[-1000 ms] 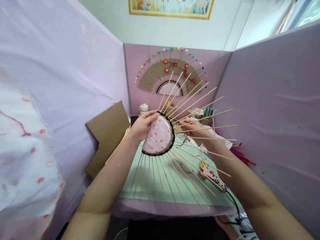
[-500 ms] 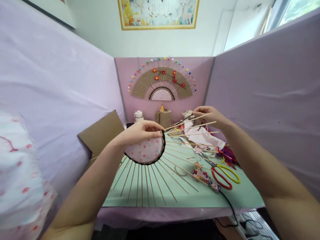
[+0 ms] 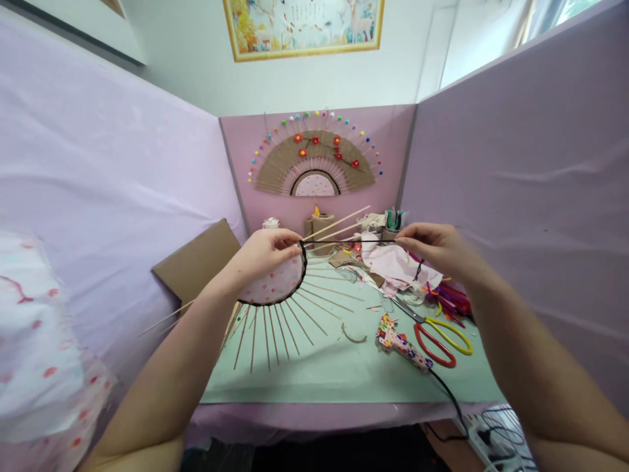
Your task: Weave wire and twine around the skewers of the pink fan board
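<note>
My left hand [image 3: 260, 255] pinches the upper corner of a half-round fan base [image 3: 275, 283], which is covered in white cloth with red dots. Thin wooden sticks [image 3: 339, 223] fan out from its curved rim, and black braiding follows that rim. From the pinched corner a black cord [image 3: 348, 242] runs straight and taut to the right. Its other end is between the thumb and fingers of my right hand [image 3: 435, 241], with a loose tail hanging below. My left forearm hides some of the sticks on the left.
On the green tabletop [image 3: 304, 387] lie a patterned glue gun [image 3: 403, 344] with a black cable and scissors [image 3: 442, 337] with red and yellow handles. Cloth scraps [image 3: 393, 262] are heaped behind. A cardboard piece [image 3: 201, 262] leans left; a finished fan [image 3: 314, 157] hangs on the back panel.
My right hand has moved right and slightly down, pulling the black cord level and taut. The fan base has shifted left and up with my left hand.
</note>
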Tool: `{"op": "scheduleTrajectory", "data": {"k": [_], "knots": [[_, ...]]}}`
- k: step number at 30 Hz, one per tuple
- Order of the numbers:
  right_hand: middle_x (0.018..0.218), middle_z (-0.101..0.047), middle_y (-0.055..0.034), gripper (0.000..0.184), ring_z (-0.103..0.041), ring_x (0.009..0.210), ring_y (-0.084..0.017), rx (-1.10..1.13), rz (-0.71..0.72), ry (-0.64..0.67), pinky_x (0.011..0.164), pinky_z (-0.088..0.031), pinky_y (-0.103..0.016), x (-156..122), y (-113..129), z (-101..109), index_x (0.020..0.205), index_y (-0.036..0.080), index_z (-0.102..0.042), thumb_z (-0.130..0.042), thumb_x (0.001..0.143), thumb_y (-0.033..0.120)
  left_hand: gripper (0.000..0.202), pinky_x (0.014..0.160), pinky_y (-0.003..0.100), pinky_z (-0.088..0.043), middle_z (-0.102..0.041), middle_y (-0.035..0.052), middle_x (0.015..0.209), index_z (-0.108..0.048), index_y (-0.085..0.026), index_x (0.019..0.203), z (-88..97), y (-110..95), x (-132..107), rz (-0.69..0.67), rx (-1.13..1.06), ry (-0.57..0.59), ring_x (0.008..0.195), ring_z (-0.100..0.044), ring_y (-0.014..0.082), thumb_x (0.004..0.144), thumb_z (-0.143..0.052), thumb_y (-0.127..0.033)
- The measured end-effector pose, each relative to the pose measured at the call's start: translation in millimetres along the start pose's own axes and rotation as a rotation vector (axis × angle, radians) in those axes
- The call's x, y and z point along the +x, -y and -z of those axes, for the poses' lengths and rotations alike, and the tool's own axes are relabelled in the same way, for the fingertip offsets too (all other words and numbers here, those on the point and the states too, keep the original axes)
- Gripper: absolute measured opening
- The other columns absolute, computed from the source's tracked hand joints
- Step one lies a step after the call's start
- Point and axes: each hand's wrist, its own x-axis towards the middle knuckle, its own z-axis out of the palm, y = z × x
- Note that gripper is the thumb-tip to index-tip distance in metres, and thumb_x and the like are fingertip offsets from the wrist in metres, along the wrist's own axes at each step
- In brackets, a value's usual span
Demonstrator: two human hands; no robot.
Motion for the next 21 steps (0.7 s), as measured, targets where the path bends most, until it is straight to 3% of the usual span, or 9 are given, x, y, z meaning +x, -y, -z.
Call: {"op": "scheduleTrajectory", "data": {"k": [5, 10, 16, 21], "knots": [[0.063, -0.057, -0.0018, 0.031, -0.044, 0.055, -0.012, 0.039, -0.023, 0.049, 0.05, -0.033, -0.025, -27.6, 10.6, -34.0, 0.072, 0.018, -0.065, -0.061, 0.08, 0.048, 0.024, 0.081, 0.028, -0.047, -0.073, 0.0046, 0.092, -0.072, -0.019, 0.094, 0.6, -0.6, 8.0, -0.04, 0.177, -0.203, 0.082, -0.064, 0.0179, 0.076, -0.059, -0.026], [0.062, -0.052, -0.0002, 0.027, -0.043, 0.057, -0.013, 0.203, -0.079, 0.108, 0.052, -0.032, -0.026, -37.4, 7.1, -79.0, 0.069, 0.019, -0.062, -0.062, 0.079, 0.044, 0.04, 0.084, 0.031, -0.047, -0.071, 0.0045, 0.092, -0.063, -0.019, 0.117, -5.0, -2.0, 11.1, -0.078, 0.17, -0.442, 0.081, -0.063, 0.0165, 0.077, -0.059, -0.023], [0.056, -0.043, 0.0031, 0.026, -0.035, 0.053, -0.01, 0.513, -0.233, 0.187, 0.049, -0.026, -0.025, -45.8, 3.0, -136.9, 0.069, 0.019, -0.061, -0.064, 0.077, 0.043, 0.027, 0.084, 0.028, -0.048, -0.07, 0.0059, 0.101, -0.068, -0.019, 0.105, -20.0, 0.1, 3.6, -0.124, 0.024, -0.547, 0.091, -0.063, 0.0173, 0.081, -0.058, -0.029], [0.057, -0.048, 0.0033, 0.021, -0.039, 0.052, -0.01, 0.601, -0.246, 0.225, 0.052, -0.03, -0.025, -49.1, -0.9, -164.2, 0.071, 0.02, -0.063, -0.061, 0.079, 0.039, 0.026, 0.086, 0.028, -0.047, -0.069, 0.0054, 0.101, -0.067, -0.021, 0.106, -28.9, 0.4, -6.9, -0.164, 0.012, -0.585, 0.092, -0.062, 0.017, 0.084, -0.056, -0.031]]}}
